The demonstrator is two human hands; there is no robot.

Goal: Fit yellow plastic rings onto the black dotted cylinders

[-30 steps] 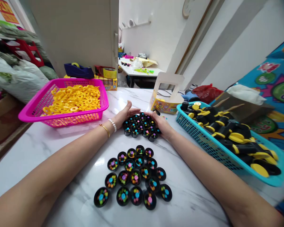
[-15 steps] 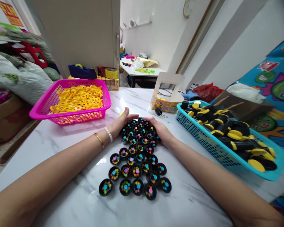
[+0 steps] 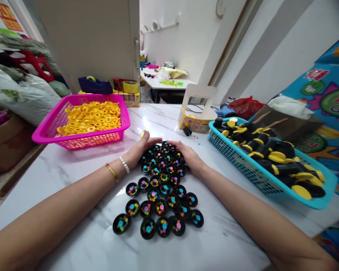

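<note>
A cluster of small round black cups point(image 3: 161, 207) lies on the white marbled table point(image 3: 81, 188), each holding coloured beads around a blue, pink or purple centre. My left hand point(image 3: 139, 149) rests along the far left side of the cluster, fingers stretched out and thumb raised. Along the far right side lies my right hand point(image 3: 190, 154), its fingers extended and curving around the cups. Both hands touch the outer cups without gripping any. The far cups are packed tightly between my palms; the nearer ones spread loosely toward me.
A pink basket point(image 3: 124, 130) of yellow rings stands at left. To the right is a turquoise basket point(image 3: 237, 163) of black tubes with yellow discs. An open carton point(image 3: 193, 122), a black piece point(image 3: 187, 131) and loose beads point(image 3: 196, 137) lie beyond my right hand.
The whole view has shifted slightly. Both hands stay around the far end of the cluster, with the fingers still stretched out. The cups keep nearly the same arrangement.
</note>
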